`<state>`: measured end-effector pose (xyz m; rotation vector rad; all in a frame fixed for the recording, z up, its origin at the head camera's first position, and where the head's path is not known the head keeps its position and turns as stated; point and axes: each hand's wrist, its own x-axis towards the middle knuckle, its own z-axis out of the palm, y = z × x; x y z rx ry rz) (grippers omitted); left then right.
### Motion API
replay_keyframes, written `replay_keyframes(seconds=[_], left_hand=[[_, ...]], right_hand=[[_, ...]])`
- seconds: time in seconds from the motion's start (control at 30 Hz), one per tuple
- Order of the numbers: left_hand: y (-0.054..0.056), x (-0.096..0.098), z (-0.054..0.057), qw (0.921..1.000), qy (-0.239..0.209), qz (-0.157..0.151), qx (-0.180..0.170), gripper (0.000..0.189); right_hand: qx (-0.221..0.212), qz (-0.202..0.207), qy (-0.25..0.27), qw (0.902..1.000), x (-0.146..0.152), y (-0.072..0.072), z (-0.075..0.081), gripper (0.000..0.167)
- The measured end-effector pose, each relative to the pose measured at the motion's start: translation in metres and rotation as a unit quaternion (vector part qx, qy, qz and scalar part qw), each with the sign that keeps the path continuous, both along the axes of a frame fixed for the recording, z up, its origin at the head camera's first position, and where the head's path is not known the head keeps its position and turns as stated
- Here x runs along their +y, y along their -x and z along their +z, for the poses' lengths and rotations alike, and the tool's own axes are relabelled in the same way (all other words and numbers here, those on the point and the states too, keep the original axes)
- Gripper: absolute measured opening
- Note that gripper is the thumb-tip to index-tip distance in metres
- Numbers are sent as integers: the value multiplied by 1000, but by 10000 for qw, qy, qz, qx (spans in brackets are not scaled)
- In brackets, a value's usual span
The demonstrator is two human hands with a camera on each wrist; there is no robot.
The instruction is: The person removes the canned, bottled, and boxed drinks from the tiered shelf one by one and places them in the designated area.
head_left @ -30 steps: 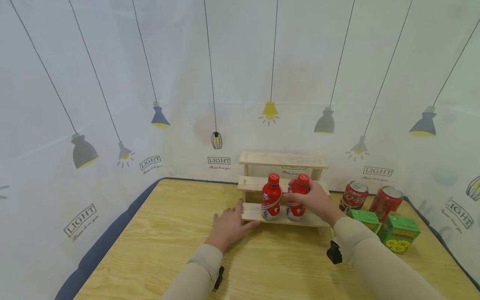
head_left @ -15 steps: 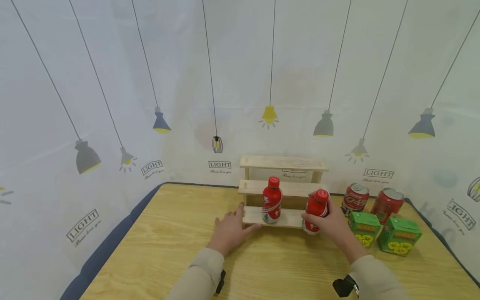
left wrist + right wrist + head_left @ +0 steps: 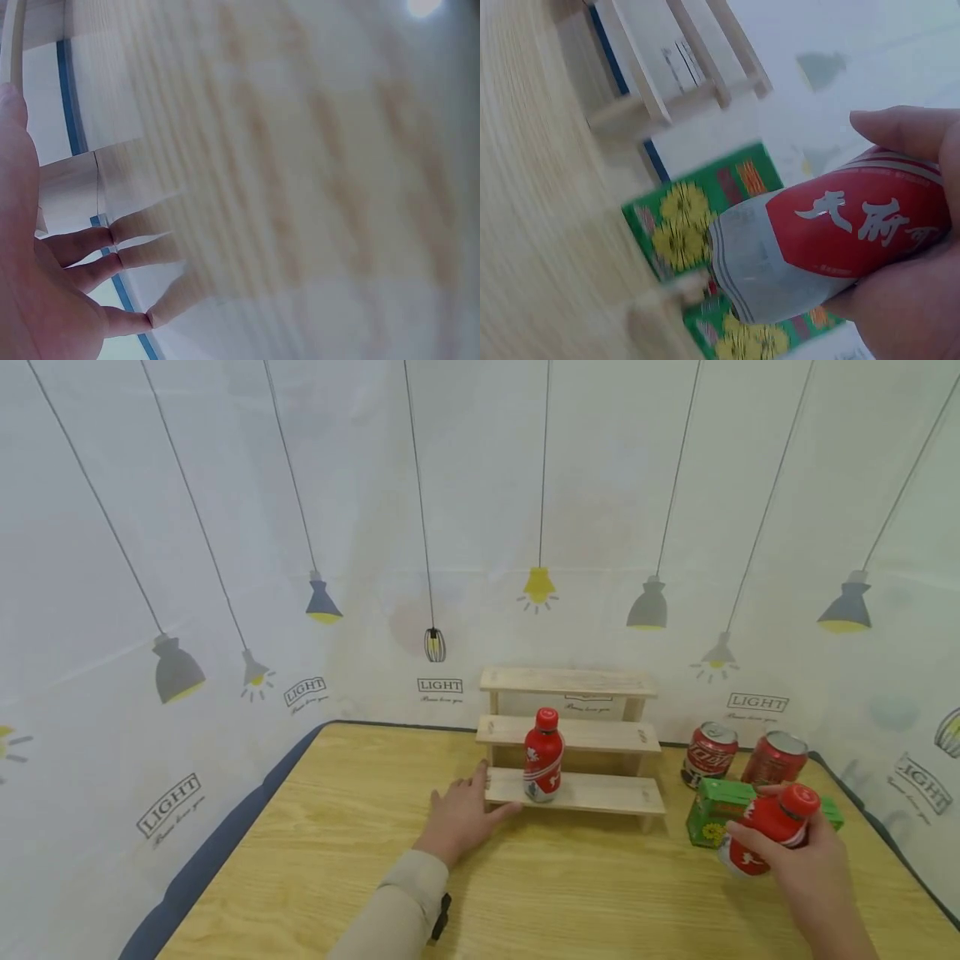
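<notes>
My right hand (image 3: 813, 868) grips a red bottle (image 3: 776, 822) with a red cap, tilted, in front of the green drink cartons at the right. Seen from the right wrist, the held bottle (image 3: 825, 232) has a pale lower part and white lettering, and it overlaps both cartons. A second red bottle (image 3: 543, 756) stands upright on the lowest step of the wooden tiered shelf (image 3: 600, 793). My left hand (image 3: 461, 818) rests at the shelf's left end, fingers spread. In the left wrist view, fingertips of that hand (image 3: 60, 300) touch the tabletop.
Two green cartons (image 3: 723, 793) printed with yellow flowers stand at the right, one mostly hidden by my right hand and the bottle. Behind them are two red cans, a nearer one (image 3: 711, 752) and another (image 3: 776, 758). A wall sheet printed with lamps (image 3: 540, 585) backs the wooden table (image 3: 570, 893).
My right hand has taken one red bottle off the shelf's lowest step and carried it right, to the front of the cartons. The left hand stays at the shelf's end.
</notes>
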<state>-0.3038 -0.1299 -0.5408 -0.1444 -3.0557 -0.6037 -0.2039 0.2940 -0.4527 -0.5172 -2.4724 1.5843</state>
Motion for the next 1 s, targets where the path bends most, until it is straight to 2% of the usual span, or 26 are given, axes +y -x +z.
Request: replay_keyframes(seconds=[0.17,0.27,0.4,0.5,0.63,0.83,1.0], left_hand=[[-1,0,6,10000,-62,-16,-59,119],[1,0,6,10000,-81,6,-32,120],[4,0,5,10000,-53,45,-25,121],[4,0,6,9999,-144,62,-57,120],[3,-1,12,9997,-207,93,-52,119],[9,-1,22,10000,-67,48,50,121],[8,-1,23,10000,19,60,33,120]], right_hand=[[-299,-861,161,9957,37,-8,-17,68],[-347,-1183,13,9924,51,-9,-26,71],[-368,-1285,-171,9909,61,-8,-31,82],[-329,-1336,-74,9905,62,-7,-31,85],[-332,-1406,-39,9895,63,-2,-28,85],[-405,-1448,-163,9885,66,3,-22,87],[-197,-1409,55,9898,64,0,-20,98]])
